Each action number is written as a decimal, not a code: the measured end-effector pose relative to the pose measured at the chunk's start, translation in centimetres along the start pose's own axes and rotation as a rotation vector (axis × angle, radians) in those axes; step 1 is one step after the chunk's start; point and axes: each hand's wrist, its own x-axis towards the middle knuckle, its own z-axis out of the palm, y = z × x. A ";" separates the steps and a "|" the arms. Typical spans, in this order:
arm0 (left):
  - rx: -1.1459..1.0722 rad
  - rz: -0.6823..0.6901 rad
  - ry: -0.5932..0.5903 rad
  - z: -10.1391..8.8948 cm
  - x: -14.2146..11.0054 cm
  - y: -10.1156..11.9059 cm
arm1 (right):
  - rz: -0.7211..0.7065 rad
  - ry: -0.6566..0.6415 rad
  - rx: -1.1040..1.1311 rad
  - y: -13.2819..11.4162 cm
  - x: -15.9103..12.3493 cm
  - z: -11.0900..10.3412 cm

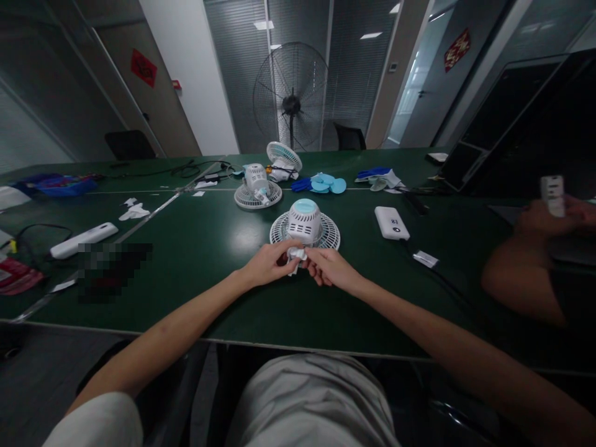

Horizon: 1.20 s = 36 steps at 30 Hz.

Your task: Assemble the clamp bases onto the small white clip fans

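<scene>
A small white desk fan (305, 225) lies face down on the green table, its grille flat and its motor housing with a pale blue cap pointing up. At its near side, a white neck piece (297, 253) sticks out towards me. My left hand (272, 262) is closed round this piece from the left, thumb and fingers on either side. From the right, my right hand (328, 266) pinches at the same piece with its thumb and forefinger, the other fingers curled below. The fingers partly hide the piece, so its exact shape cannot be made out.
Two similar fans (257, 186) sit farther back, beside light blue discs (328, 182) and blue gloves (375, 172). A white box-like device (391, 223) with a cable lies right. Left are a white power strip (84, 240) and crumpled tissue (134, 211). A co-worker's arm (521, 267) is at far right.
</scene>
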 end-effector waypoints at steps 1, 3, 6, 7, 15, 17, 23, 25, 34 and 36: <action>-0.003 -0.002 -0.005 0.0 0.0 0.0 | -0.102 0.063 -0.144 0.0 -0.2 -0.3; -0.007 -0.006 -0.009 0.0 0.1 0.0 | -0.291 0.172 -0.432 0.1 -0.5 -1.0; -0.003 -0.012 -0.001 0.1 0.0 -0.2 | -0.358 0.190 -0.547 0.2 -0.4 -1.2; 0.002 -0.013 0.001 0.2 0.0 -0.2 | -0.310 0.162 -0.472 0.2 -0.3 -1.0; 0.000 -0.007 -0.009 0.0 0.0 0.0 | -0.151 0.079 -0.236 -0.1 -0.3 -0.7; -0.002 -0.002 -0.008 0.0 0.1 0.0 | -0.311 0.177 -0.485 -0.1 -0.6 -1.2; 0.000 0.009 0.014 0.2 0.0 -0.2 | -0.030 -0.030 -0.050 -0.1 0.0 -0.4; 0.002 0.008 0.008 0.1 0.0 -0.1 | 0.080 -0.088 0.103 -0.1 0.2 -0.2; -0.014 -0.012 -0.012 -0.1 0.1 0.1 | -0.294 0.136 -0.415 -0.2 -0.5 -1.3; -0.011 -0.013 -0.012 0.0 0.0 0.1 | -0.121 0.031 -0.153 -0.1 0.0 -0.7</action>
